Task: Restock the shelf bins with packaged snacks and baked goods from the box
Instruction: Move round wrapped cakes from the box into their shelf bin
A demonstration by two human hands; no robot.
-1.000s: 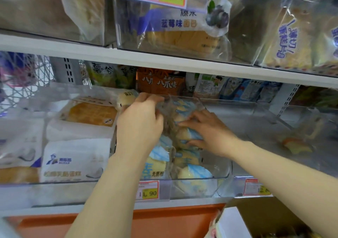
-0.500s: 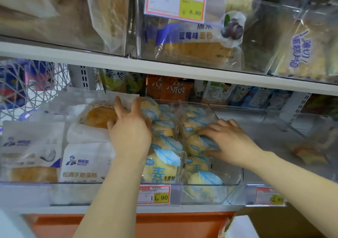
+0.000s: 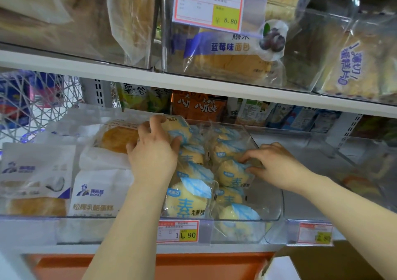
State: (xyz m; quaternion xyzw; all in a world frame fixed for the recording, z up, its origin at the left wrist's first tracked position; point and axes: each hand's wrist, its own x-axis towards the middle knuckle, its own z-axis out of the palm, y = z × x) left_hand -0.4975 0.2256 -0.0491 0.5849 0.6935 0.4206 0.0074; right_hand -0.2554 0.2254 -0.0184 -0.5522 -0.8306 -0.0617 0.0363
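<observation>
Head view: the clear plastic shelf bin (image 3: 274, 226) on the middle shelf, marked by a red-and-yellow price label (image 3: 178, 231), is seen filled with round yellow cakes in clear wrappers printed with blue leaves (image 3: 191, 196), laid in two columns from front to back.

Since a second ago both hands have been drawn apart from the middle of the bin. The left hand (image 3: 153, 153) has been moved to the left column; its fingers (image 3: 154, 121) are curled over the far edge of the rearmost cake packet (image 3: 177, 128) and the thumb is set against the near side, so that packet is gripped. The right hand (image 3: 277, 163) has been shifted to the right column, where arched fingertips are laid on a yellow cake packet (image 3: 232, 172); whether the wrapper is pinched or only pressed cannot be told.

More of the packets are now uncovered, and they lie in tidier rows. From this it is judged that loading of this bin is nearly finished and that the packets are only being straightened. White cake packets (image 3: 96, 191) lie in the neighbouring bin to the left. A corner of the brown cardboard box (image 3: 322, 262) is seen below the shelf at lower right; its contents are not shown, so the remaining stock cannot be judged.
</observation>
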